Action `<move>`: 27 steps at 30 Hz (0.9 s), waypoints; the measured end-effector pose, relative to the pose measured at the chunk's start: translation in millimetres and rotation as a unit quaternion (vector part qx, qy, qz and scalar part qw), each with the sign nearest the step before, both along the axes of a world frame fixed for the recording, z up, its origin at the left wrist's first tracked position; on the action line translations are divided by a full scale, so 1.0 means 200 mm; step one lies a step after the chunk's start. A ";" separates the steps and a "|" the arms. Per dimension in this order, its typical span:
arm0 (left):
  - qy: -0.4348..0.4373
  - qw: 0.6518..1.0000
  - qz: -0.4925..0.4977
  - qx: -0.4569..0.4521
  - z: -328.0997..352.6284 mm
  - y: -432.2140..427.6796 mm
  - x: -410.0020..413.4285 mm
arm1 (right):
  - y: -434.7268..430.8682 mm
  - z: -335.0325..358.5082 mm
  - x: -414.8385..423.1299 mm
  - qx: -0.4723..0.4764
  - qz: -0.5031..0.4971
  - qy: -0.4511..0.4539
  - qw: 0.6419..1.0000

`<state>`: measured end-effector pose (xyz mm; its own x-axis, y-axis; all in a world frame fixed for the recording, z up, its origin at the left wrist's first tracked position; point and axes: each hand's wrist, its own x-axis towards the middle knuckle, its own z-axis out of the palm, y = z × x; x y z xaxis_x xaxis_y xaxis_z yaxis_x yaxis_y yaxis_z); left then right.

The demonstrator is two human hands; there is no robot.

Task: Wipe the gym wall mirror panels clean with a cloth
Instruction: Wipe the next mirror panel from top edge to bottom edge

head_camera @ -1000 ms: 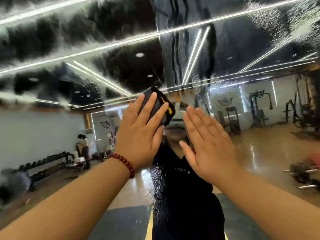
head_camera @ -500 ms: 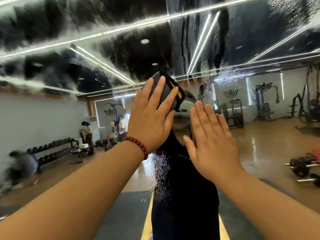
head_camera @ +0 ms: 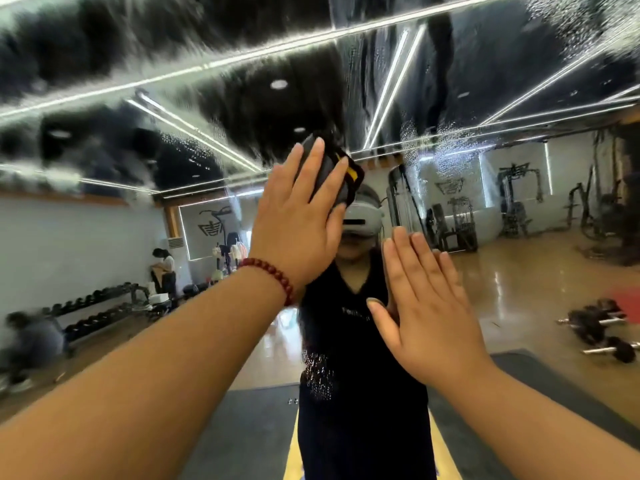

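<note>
The wall mirror (head_camera: pixel 519 289) fills the head view, its upper part streaked and beaded with wet spray. A vertical seam between two panels runs up near the centre. My left hand (head_camera: pixel 298 216), with a red bead bracelet on the wrist, presses a folded dark grey cloth (head_camera: pixel 341 176) with a yellow stripe flat against the glass; the fingers lie straight over it. My right hand (head_camera: pixel 429 306) rests flat on the mirror lower and to the right, fingers straight, holding nothing.
The mirror reflects me in a black top (head_camera: pixel 360 341), a dumbbell rack (head_camera: pixel 90 313) and a person (head_camera: pixel 164 268) at the left, weight machines (head_camera: pixel 516 199) at the back right and barbells (head_camera: pixel 602 334) on the floor. Droplets cling at the upper right and on the reflected torso.
My left hand has slid the cloth up and to the right across the glass. My right hand stays flat on the mirror, now lower relative to the left.
</note>
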<state>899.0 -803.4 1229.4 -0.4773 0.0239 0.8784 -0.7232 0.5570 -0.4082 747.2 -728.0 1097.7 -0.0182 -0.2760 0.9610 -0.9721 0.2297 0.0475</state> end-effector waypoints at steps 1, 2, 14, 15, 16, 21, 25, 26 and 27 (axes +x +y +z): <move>0.007 1.000 0.003 0.005 0.05 0.01 -0.02 | 0.00 0.00 0.00 -0.002 0.002 -0.001 1.000; 0.006 1.000 0.006 0.002 0.07 0.00 -0.03 | 0.00 0.00 0.00 -0.003 0.002 -0.001 1.000; -0.200 0.977 -0.001 -0.080 -0.49 -0.08 0.18 | 0.03 -0.09 -0.03 0.033 0.008 0.002 0.999; -0.181 0.981 0.000 -0.071 -0.46 -0.08 0.17 | 0.03 -0.09 -0.02 0.034 0.011 -0.007 0.999; -0.145 0.988 0.003 -0.056 -0.42 -0.06 0.15 | 0.03 -0.10 0.00 0.033 0.012 -0.013 0.999; 0.044 0.999 -0.004 0.019 -0.33 -0.01 0.01 | 0.02 -0.18 0.04 0.014 0.011 -0.017 1.000; 0.006 1.000 -0.015 0.000 -0.58 -0.04 0.00 | 0.00 -0.26 0.04 0.010 0.009 -0.007 1.000; -0.023 1.000 -0.017 -0.009 -0.66 -0.04 0.01 | 0.01 -0.27 0.03 0.013 0.009 -0.003 1.000; -0.055 0.998 -0.017 -0.017 -0.75 -0.05 0.03 | 0.01 -0.27 0.03 0.017 0.010 -0.001 1.000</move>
<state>904.9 -813.9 1080.2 -0.5695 0.0701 0.8190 -0.6539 0.5650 -0.5031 752.6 -726.3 1042.7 -0.0140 -0.3092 0.9509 -0.9767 0.2080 0.0532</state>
